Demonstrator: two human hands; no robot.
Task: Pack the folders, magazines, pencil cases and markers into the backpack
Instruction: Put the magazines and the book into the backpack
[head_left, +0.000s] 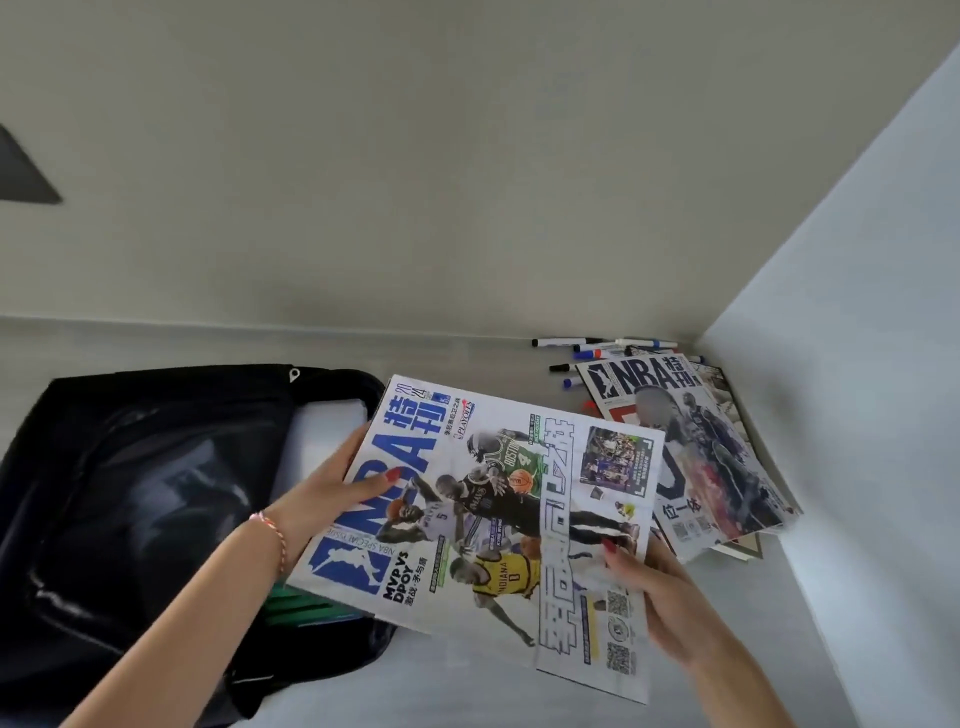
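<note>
Nearest, the right hand pinches the near right edge of a magazine, thumb on the cover and fingers beneath. The left hand grips the magazine's left edge likewise, thumb lying across the cover. The magazine is held flat, its left part over the open mouth of the backpack, which lies on the bench at left.

Inside the mouth, green-edged folders and a pale flat item show beneath the magazine, so the folder step appears at least partly done.

Farther right, a second magazine lies on the bench atop other printed matter, just beside the held one. Beyond it, markers lie scattered near the far wall, loose on the bench.

No pencil cases can be made out; whether they are already packed cannot be told. By this reading, the task stands at the first magazine, with remaining magazines and all markers left.
</note>
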